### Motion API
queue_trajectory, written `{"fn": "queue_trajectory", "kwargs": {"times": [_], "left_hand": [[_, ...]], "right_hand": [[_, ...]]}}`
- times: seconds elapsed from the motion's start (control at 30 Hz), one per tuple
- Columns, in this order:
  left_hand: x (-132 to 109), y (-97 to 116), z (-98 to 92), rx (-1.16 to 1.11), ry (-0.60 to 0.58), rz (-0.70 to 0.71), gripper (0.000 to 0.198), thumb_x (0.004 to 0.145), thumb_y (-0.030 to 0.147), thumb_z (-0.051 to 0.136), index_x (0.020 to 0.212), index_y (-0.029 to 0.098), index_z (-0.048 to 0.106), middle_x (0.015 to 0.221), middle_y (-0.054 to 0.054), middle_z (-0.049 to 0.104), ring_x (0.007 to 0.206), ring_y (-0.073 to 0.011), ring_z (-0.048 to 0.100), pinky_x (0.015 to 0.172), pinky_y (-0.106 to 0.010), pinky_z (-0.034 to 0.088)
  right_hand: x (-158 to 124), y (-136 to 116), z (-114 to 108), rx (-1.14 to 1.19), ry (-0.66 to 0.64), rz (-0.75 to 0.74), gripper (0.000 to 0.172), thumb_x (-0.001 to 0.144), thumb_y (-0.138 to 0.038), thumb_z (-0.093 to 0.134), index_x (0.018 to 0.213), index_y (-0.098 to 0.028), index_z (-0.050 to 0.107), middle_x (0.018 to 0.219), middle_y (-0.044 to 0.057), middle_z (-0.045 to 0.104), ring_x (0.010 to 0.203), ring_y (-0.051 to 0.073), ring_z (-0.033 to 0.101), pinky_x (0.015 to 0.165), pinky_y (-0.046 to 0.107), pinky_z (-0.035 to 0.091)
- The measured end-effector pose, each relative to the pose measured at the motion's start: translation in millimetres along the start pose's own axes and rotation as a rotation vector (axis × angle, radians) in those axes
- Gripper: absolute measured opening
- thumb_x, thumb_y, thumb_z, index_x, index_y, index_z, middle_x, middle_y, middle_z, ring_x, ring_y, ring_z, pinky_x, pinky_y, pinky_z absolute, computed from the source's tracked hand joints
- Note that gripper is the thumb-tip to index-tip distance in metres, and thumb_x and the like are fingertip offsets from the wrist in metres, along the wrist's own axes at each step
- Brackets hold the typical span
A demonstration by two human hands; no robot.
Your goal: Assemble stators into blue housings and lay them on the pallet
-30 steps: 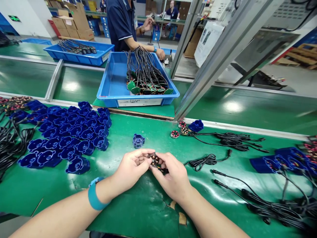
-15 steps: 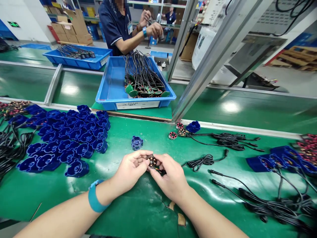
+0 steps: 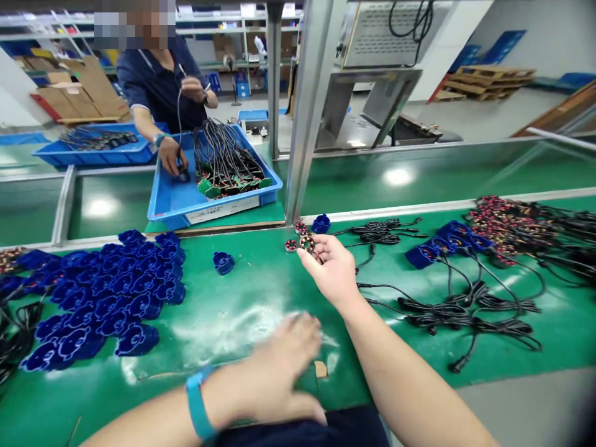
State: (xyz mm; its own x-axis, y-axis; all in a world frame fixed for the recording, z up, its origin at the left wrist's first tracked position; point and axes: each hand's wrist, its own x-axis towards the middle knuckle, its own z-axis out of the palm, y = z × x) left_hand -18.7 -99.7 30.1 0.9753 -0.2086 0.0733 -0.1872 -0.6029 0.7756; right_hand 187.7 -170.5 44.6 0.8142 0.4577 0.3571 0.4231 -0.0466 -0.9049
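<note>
My right hand (image 3: pixel 333 267) pinches a round copper-wound motor stator (image 3: pixel 306 244) between thumb and fingers, above the far side of the green bench. Its cable is mostly hidden by the hand. Beside it lie a stator with red windings (image 3: pixel 290 246) and a small blue plastic housing (image 3: pixel 321 223). My left hand (image 3: pixel 284 357), blurred by motion, is low over the front of the bench with fingers stretched and thumb apart, nothing in it. Another blue housing (image 3: pixel 223 262) stands alone left of centre.
Many blue housings (image 3: pixel 112 285) crowd the left side. Coiled black cables (image 3: pixel 442 310), housings with cables (image 3: pixel 421 253) and a heap of red-wound stators (image 3: pixel 500 220) occupy the right. Behind a metal post (image 3: pixel 310 124), a co-worker (image 3: pixel 158 81) reaches into a blue tray (image 3: pixel 214 214) of wired boards.
My hands have parted: the right has moved forward with a stator, and the left has drawn back toward me. The view has turned right. The co-worker's hand has lowered into the tray.
</note>
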Motion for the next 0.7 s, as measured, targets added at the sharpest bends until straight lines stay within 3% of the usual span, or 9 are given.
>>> {"fn": "queue_trajectory", "kwargs": {"times": [0.07,0.1,0.17,0.27,0.33,0.47,0.53,0.7], "left_hand": [[-3.2,14.5,14.5,-0.07,-0.134,0.136,0.075,0.083,0.051,0.073,0.149,0.024,0.049,0.15,-0.015,0.053,0.142,-0.0371,0.046,0.125,-0.055,0.026],[-6.2,15.6,15.9,-0.077,-0.109,0.145,0.064,0.086,0.048,0.071,0.144,0.025,0.055,0.142,-0.014,0.062,0.136,-0.0353,0.054,0.122,-0.053,0.032],[-11.8,6.1,5.8,-0.057,0.147,0.038,0.043,0.091,0.042,0.066,0.131,0.026,0.065,0.126,-0.013,0.071,0.121,-0.0314,0.064,0.113,-0.049,0.044],[-12.6,-22.1,-26.1,-0.153,0.74,-0.233,0.035,0.096,0.043,0.057,0.123,0.022,0.067,0.115,-0.012,0.073,0.102,-0.0239,0.068,0.095,-0.041,0.054],[-8.6,-37.5,-42.5,-0.364,0.922,-0.316,0.042,0.097,0.048,0.054,0.127,0.02,0.062,0.117,-0.012,0.071,0.092,-0.0198,0.068,0.085,-0.036,0.055],[-1.2,-47.6,-47.2,-0.745,0.806,-0.323,0.047,0.093,0.05,0.061,0.125,0.015,0.063,0.108,-0.012,0.073,0.08,-0.0163,0.068,0.077,-0.032,0.055],[0.5,-46.2,-43.5,-0.758,0.765,-0.365,0.045,0.088,0.048,0.069,0.116,0.012,0.068,0.097,-0.01,0.075,0.074,-0.015,0.067,0.075,-0.03,0.055],[2.1,-42.5,-43.0,-0.731,0.794,-0.414,0.044,0.079,0.048,0.078,0.104,0.012,0.07,0.085,-0.007,0.075,0.064,-0.0137,0.065,0.067,-0.028,0.055]], "right_hand": [[0.1,1.9,1.2,0.006,-0.022,0.008,0.034,0.079,-0.039,0.071,0.103,-0.017,0.061,0.066,-0.006,0.054,0.057,0.01,0.052,0.056,0.024,0.047],[-1.5,3.0,3.3,-0.004,-0.042,-0.001,0.034,0.079,-0.039,0.071,0.103,-0.017,0.061,0.066,-0.006,0.054,0.057,0.01,0.052,0.056,0.024,0.047],[-7.0,5.1,8.7,-0.018,-0.096,-0.037,0.033,0.079,-0.038,0.071,0.103,-0.017,0.062,0.066,-0.006,0.054,0.058,0.011,0.053,0.057,0.024,0.047],[-18.9,5.8,17.9,-0.039,-0.208,-0.137,0.031,0.081,-0.035,0.07,0.105,-0.017,0.063,0.07,-0.004,0.056,0.061,0.012,0.055,0.059,0.025,0.047],[-28.6,4.0,24.0,-0.094,-0.296,-0.221,0.029,0.081,-0.032,0.07,0.105,-0.017,0.065,0.072,-0.002,0.059,0.064,0.013,0.057,0.061,0.025,0.048],[-46.5,-1.1,34.4,-0.247,-0.472,-0.339,0.025,0.081,-0.025,0.069,0.105,-0.018,0.067,0.086,0.003,0.068,0.075,0.016,0.063,0.069,0.028,0.05],[-51.5,-1.6,37.9,-0.301,-0.532,-0.332,0.024,0.083,-0.025,0.068,0.106,-0.019,0.068,0.09,0.004,0.07,0.079,0.017,0.065,0.071,0.029,0.051],[-54.6,3.1,40.6,-0.329,-0.55,-0.355,0.049,0.088,-0.025,0.067,0.135,-0.02,0.059,0.094,0.005,0.07,0.081,0.019,0.067,0.075,0.031,0.055]]}}
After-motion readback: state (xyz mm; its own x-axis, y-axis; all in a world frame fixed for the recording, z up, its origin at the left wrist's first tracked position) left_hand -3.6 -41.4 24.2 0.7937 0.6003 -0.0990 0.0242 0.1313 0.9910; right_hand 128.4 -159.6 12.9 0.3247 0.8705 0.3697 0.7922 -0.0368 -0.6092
